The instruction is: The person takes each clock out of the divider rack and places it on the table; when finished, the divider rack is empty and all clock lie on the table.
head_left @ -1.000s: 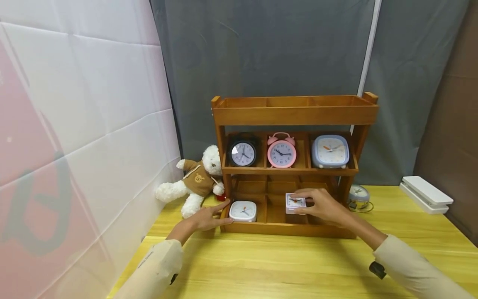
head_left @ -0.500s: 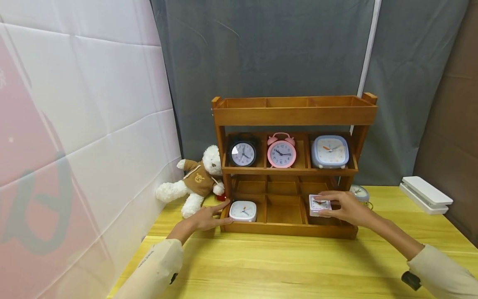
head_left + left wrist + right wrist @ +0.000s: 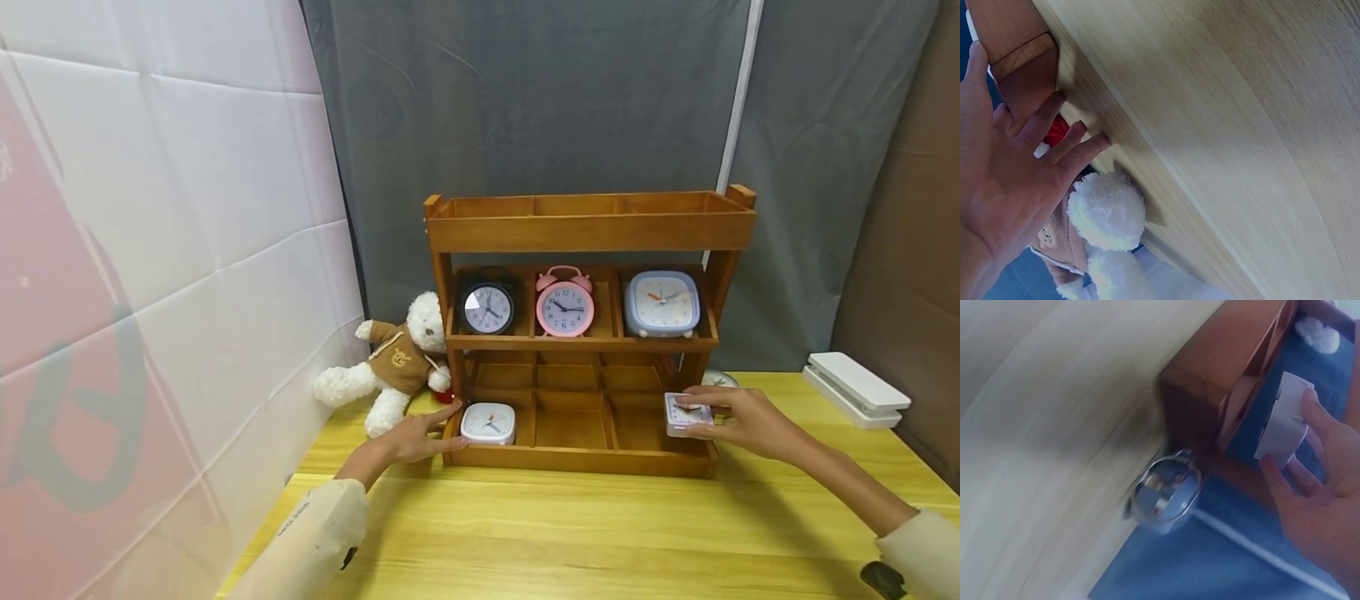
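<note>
Between its thumb and fingers, my right hand (image 3: 753, 419) pinches a small white square alarm clock (image 3: 679, 415) in front of the lower right end of the wooden shelf (image 3: 592, 235). In the right wrist view the same clock (image 3: 1285, 419) is seen from its side, apart from the shelf. My left hand (image 3: 412, 437) rests with spread fingers against the shelf's lower left corner, next to a white rounded clock (image 3: 488, 423) in the bottom left compartment. The left wrist view shows that hand (image 3: 1019, 169) holding nothing.
On the middle tier stand a black clock (image 3: 487, 308), a pink twin-bell clock (image 3: 566, 307) and a blue clock (image 3: 662, 304). A teddy bear (image 3: 397, 358) sits left of the shelf. Behind its right end is a round clock (image 3: 1166, 494). A white device (image 3: 857, 390) lies far right.
My right hand has carried the small white clock rightward, from the bottom middle compartment to the shelf's right end. My left hand has stayed in place.
</note>
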A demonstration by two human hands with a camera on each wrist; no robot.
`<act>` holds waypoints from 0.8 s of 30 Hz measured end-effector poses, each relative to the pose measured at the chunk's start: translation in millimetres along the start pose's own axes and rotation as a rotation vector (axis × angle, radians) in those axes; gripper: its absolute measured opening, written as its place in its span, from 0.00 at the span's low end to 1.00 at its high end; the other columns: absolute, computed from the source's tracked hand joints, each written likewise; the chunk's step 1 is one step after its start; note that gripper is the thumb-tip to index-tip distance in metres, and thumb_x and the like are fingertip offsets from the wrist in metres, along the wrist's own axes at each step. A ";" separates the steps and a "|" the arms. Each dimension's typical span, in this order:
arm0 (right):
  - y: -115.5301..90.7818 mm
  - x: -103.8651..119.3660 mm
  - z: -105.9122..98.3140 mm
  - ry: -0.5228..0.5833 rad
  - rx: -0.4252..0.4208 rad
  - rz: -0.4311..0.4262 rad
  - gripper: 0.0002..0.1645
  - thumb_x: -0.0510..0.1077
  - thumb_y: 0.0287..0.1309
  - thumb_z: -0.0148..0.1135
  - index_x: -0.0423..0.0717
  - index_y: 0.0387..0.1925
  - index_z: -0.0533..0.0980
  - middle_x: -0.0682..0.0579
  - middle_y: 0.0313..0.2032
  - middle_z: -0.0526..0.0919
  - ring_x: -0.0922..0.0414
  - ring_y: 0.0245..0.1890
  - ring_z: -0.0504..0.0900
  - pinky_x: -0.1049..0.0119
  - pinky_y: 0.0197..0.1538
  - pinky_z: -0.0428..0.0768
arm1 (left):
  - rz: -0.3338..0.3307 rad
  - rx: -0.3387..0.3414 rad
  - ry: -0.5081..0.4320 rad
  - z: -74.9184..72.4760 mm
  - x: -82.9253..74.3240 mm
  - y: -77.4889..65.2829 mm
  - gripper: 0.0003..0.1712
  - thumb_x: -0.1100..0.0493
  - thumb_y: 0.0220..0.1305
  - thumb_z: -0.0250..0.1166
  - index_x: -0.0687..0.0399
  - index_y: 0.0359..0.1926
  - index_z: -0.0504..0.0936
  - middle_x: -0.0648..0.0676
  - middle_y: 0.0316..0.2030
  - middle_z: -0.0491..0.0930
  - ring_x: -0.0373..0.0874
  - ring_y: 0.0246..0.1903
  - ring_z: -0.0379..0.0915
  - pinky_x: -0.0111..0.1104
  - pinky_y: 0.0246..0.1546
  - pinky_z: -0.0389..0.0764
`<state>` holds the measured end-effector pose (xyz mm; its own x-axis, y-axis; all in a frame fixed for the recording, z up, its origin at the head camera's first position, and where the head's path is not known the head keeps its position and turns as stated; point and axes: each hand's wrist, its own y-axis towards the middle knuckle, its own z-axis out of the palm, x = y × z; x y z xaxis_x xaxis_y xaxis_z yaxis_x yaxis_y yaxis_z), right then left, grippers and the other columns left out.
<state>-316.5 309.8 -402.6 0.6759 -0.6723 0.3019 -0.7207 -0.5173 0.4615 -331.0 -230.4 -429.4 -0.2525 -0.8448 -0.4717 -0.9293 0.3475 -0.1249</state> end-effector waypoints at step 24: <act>-72.0 -78.4 -13.6 -0.067 0.005 0.165 0.24 0.46 0.48 0.84 0.43 0.48 0.88 0.37 0.46 0.89 0.72 0.42 0.80 0.63 0.37 0.88 | -0.016 -0.001 -0.035 2.5 1.5 1.6 0.48 0.29 0.69 0.62 0.36 0.83 0.56 0.65 0.70 0.72 0.62 0.69 0.70 0.56 0.70 0.67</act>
<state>-315.5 407.0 -448.1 0.5368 -0.7819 0.3171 -0.8218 -0.3995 0.4062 -332.2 -230.1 -432.5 -0.2284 -0.8352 -0.5002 -0.9334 0.3339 -0.1313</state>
